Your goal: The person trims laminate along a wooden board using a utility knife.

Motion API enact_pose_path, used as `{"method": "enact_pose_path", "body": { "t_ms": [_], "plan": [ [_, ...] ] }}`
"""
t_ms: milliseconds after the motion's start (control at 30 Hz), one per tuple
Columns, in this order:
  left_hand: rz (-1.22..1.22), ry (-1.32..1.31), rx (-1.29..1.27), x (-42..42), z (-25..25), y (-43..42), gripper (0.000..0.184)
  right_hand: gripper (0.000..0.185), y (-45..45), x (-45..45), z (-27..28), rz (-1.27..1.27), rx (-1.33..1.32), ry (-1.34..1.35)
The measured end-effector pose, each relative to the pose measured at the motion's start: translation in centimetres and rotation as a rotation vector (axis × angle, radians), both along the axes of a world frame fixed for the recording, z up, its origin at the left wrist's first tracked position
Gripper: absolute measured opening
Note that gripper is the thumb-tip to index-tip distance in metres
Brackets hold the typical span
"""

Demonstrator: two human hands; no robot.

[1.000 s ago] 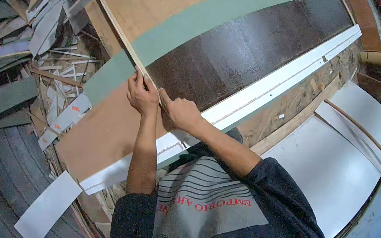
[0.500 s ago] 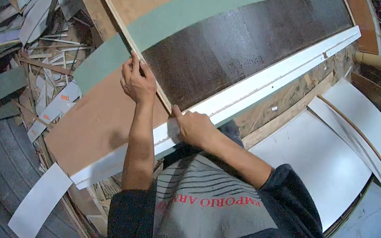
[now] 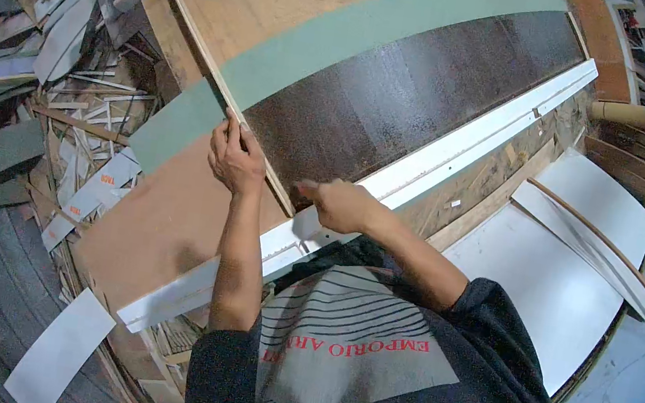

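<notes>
Dark brown sheeting [image 3: 406, 89] fills the centre of the frame, and a thin pale strip [image 3: 280, 193] crosses beside its left end, from the upper left down to the white rail [image 3: 442, 157]. The left hand [image 3: 237, 159] has the strip in a nearly closed pinch, fingers on its far side and thumb near its top. The right hand [image 3: 342, 206] is loosely curled near the strip's lower end, its index finger reaching towards it; whether it holds anything small, I cannot tell.

Good handling here, I judge, means keeping the strip flat and straight along the brown end, with light, even pressure from the left fingers. The right fingertip can check the lower corner, where strip and rail come together (a slim piece like this probably flexes if pushed at one point only). Fingers are best kept off any rough edge.

As for containers, I can make out no certain box or tray. Offcuts [image 3: 101, 118] lie in a loose heap at the left of the frame, and slats [image 3: 167, 337] show under the rail at lower left, though I cannot tell whether anything encloses them. At upper right, a tan roll [image 3: 631, 114] hides whatever its inside may hold.
</notes>
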State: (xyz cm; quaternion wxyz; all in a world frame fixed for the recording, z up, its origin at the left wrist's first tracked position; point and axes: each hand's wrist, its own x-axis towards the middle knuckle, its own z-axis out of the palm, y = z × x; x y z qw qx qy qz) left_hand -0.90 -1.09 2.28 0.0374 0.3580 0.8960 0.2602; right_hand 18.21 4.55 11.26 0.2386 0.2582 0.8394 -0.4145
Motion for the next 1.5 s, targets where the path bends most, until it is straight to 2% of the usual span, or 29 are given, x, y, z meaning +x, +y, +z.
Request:
{"method": "enact_pose_path", "body": {
  "t_ms": [33,133,267,333,500,567,633,733,833,900,967,1033,1100,1133,1200,1300,1500],
  "plan": [
    [0.000,-0.003,-0.006,0.1,0.1,0.1,0.046,0.063,0.2,0.0,0.8,-0.122,0.086,0.044],
    [-0.017,0.030,0.033,0.0,0.1,0.2,0.046,0.070,0.7,-2.2,0.4,-0.147,0.146,0.068],
    [-0.001,-0.003,0.012,0.1,0.2,0.1,0.046,0.071,0.1,-4.6,-0.7,-0.124,0.145,0.114],
    [0.000,-0.013,0.018,-0.1,0.1,0.4,0.046,0.068,-0.6,-4.9,-0.5,-0.083,0.240,0.089],
    [0.013,0.025,-0.022,0.0,-0.1,0.2,0.045,0.074,-2.5,-3.3,-0.4,-0.041,0.179,0.000],
    [0.007,0.025,0.035,0.0,0.1,0.2,0.045,0.074,-3.5,-2.6,0.2,-0.001,0.143,-0.053],
    [0.008,0.021,0.063,0.1,0.3,0.2,0.044,0.044,-3.5,-2.5,1.8,0.038,0.229,-0.008],
    [-0.016,0.123,0.041,-0.1,0.1,0.0,0.043,0.036,-3.9,-1.9,2.0,0.064,0.103,-0.045],
    [0.001,0.072,0.057,-0.1,0.1,0.1,0.043,0.029,-5.0,-2.7,2.2,0.129,0.224,-0.076],
    [0.006,0.095,0.031,0.1,-0.1,-0.2,0.043,0.025,-3.5,-3.1,3.0,0.109,0.174,-0.043],
    [0.004,0.123,0.013,0.1,0.0,-0.4,0.043,0.031,-1.3,-3.1,4.5,0.088,-0.048,-0.131],
    [0.008,0.064,0.004,0.1,0.2,-0.1,0.043,0.036,-0.9,-1.8,0.1,0.110,-0.005,-0.149],
    [-0.004,0.060,0.008,0.2,0.1,-0.2,0.044,0.051,-0.1,-0.7,-2.1,0.108,-0.086,0.153],
    [0.006,0.044,0.005,0.2,0.1,0.3,0.044,0.051,1.2,-1.6,-0.7,0.108,-0.085,0.161],
    [0.004,0.033,-0.012,0.2,0.1,0.0,0.045,0.062,2.2,-4.1,1.5,-0.178,0.124,0.120],
    [-0.001,0.014,-0.028,0.2,0.2,0.1,0.047,0.069,2.7,-6.7,-1.0,-0.197,0.179,0.219],
    [-0.015,0.034,-0.030,-0.3,-0.9,-0.3,0.045,0.075,2.3,-9.4,-3.8,-0.187,0.230,0.236]
  ]
}}
